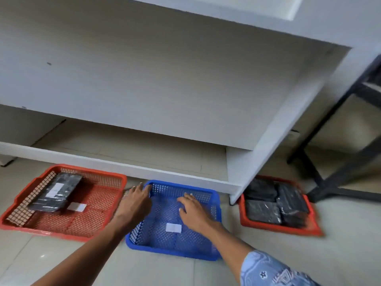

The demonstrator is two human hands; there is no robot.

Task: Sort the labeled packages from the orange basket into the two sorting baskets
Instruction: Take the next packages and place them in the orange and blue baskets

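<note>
1. The white desk (165,89) overhangs the far side of all three baskets; its lower rail (123,166) runs just behind the left red basket (18,219) and the blue basket (216,203).
2. The desk's side panel (268,162) stands between the blue basket and the right orange basket (311,226).
3. Near floor (61,256) lies open.
4. The black stand (329,182) crowds the far right.

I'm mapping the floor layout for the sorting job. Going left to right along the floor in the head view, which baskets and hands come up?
Red basket holding one black package → left hand at the blue basket's corner → blue basket with the right hand over it → orange basket full of black packages.
</note>
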